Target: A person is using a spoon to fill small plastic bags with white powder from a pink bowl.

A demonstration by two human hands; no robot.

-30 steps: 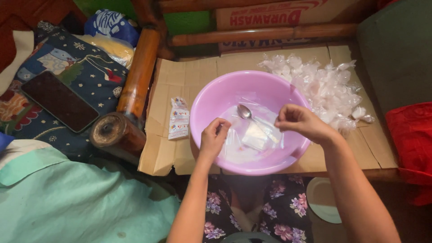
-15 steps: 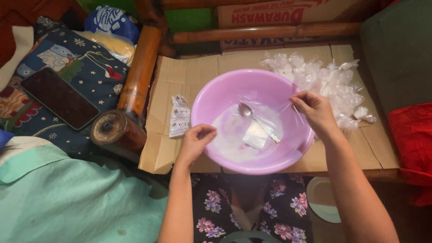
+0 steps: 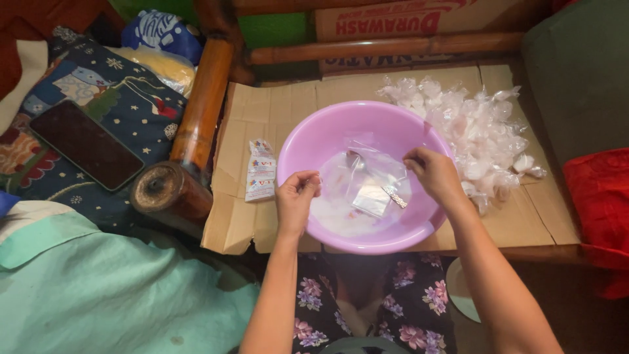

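A pink plastic basin (image 3: 314, 134) sits on flattened cardboard (image 3: 275, 108). White powder covers its bottom, and a metal spoon (image 3: 395, 196) lies in it, partly hidden. Over the basin, a small clear plastic bag (image 3: 367, 174) is stretched between my two hands. My left hand (image 3: 296, 195) pinches the bag's left edge at the basin's near-left rim. My right hand (image 3: 432, 174) pinches its right edge above the basin's right side.
A heap of small filled clear bags (image 3: 475, 128) lies on the cardboard at the right. A printed sachet (image 3: 261, 170) lies left of the basin. A thick bamboo post (image 3: 193, 131), a dark phone (image 3: 85, 145) on a patterned cushion, and a red cloth (image 3: 599, 210) surround the work area.
My hands spread apart half a second ago, then came back together over the basin with the clear bag held between them. The bag now covers most of the spoon.
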